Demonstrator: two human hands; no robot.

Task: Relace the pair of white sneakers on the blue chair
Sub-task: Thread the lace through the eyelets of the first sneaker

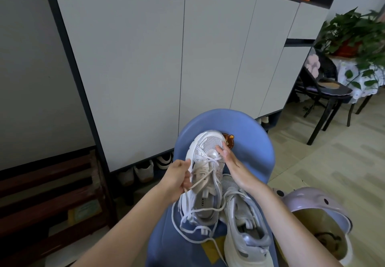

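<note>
"CECE" printed on insole of held white sneaker (205,175), sticker lettering unreadable

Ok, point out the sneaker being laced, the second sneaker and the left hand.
laced sneaker (210,141), head view, mesh toe.
second sneaker (245,237), head view, heel collar.
left hand (177,178), head view, back of hand, pinching the lace.
</note>
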